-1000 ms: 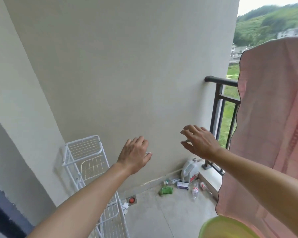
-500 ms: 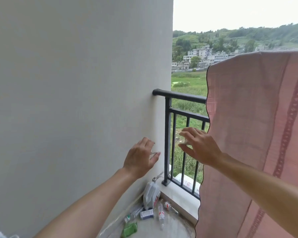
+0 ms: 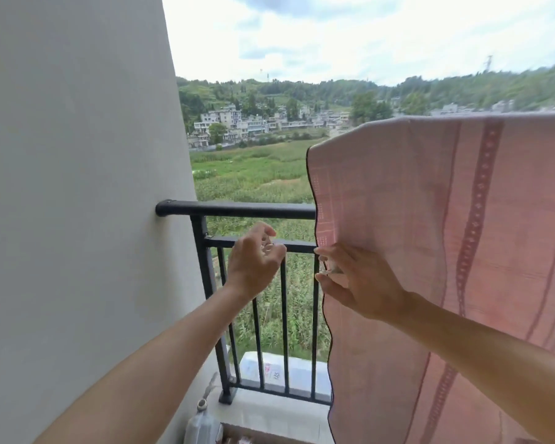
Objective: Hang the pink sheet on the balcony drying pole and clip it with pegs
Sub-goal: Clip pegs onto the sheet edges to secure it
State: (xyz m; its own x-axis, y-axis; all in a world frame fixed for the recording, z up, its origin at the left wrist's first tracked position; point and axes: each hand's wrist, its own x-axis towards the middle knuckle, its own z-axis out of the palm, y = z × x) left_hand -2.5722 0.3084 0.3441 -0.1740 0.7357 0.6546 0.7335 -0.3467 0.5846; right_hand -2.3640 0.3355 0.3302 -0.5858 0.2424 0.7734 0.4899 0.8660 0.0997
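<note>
The view had swung toward the fields since a moment before, and both hands had come up closer to the pink sheet (image 3: 398, 203). The sheet hung down on the right, and its dark edge crossed the black railing (image 3: 237, 209). The left hand (image 3: 253, 262) pinched a small peg (image 3: 269, 247) with curled fingers. The right hand (image 3: 361, 282), at the sheet's edge, curled round a second peg (image 3: 331, 269). Red marks on a white box (image 3: 279, 370) behind the bars were too small to read.
</note>
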